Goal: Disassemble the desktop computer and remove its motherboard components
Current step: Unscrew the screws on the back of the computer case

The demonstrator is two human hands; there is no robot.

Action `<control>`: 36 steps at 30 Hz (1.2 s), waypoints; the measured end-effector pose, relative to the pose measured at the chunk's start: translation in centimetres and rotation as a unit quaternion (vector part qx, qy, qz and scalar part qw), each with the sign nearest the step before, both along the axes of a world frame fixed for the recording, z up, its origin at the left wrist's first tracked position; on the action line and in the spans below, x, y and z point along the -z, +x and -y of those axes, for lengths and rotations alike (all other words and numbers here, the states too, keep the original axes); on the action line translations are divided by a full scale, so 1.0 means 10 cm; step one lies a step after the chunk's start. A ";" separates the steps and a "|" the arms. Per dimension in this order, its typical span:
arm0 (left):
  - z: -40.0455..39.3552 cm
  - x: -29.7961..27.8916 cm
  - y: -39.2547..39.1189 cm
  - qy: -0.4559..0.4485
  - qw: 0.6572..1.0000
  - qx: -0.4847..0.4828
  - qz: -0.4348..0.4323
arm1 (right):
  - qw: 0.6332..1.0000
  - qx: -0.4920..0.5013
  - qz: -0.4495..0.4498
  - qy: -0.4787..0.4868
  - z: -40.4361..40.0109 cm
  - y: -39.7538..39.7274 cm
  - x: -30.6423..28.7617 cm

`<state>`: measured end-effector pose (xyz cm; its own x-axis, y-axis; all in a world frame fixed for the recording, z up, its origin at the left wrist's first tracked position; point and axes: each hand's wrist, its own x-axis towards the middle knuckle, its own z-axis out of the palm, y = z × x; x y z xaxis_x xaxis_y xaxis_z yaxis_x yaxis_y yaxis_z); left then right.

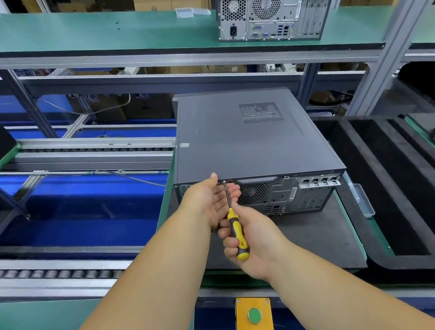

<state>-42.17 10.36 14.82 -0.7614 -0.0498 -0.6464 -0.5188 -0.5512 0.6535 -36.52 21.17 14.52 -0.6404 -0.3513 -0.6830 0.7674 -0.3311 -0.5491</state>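
Right hand [251, 242] grips screwdriver [236, 230]; left hand [213, 199], fingers relaxed, cups under its tip at desktop case [246, 137] rear. We keep shaft square, catch screw.

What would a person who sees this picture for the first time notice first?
First, the two hands at the centre: the right hand grips a yellow screwdriver whose tip meets the rear top edge of the dark computer, and the open left hand rests beside the shaft. Next, a second computer stands on the green shelf above, and a yellow box with a green button sits at the bottom.
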 end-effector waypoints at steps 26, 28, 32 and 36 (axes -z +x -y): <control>0.06 -0.03 -0.02 -0.005 0.999 0.038 -0.006 | 0.999 0.001 -0.042 0.017 -0.01 0.05 0.07; 0.07 -0.02 -0.02 -0.004 0.999 0.040 -0.006 | 1.000 -0.004 -0.029 0.001 0.00 0.04 0.05; 0.07 -0.02 0.00 -0.007 0.999 0.041 -0.004 | 1.000 -0.011 -0.017 -0.014 -0.01 0.04 0.05; 0.06 -0.03 -0.01 -0.001 0.999 0.038 -0.008 | 0.998 -0.002 -0.039 0.040 -0.03 0.05 0.05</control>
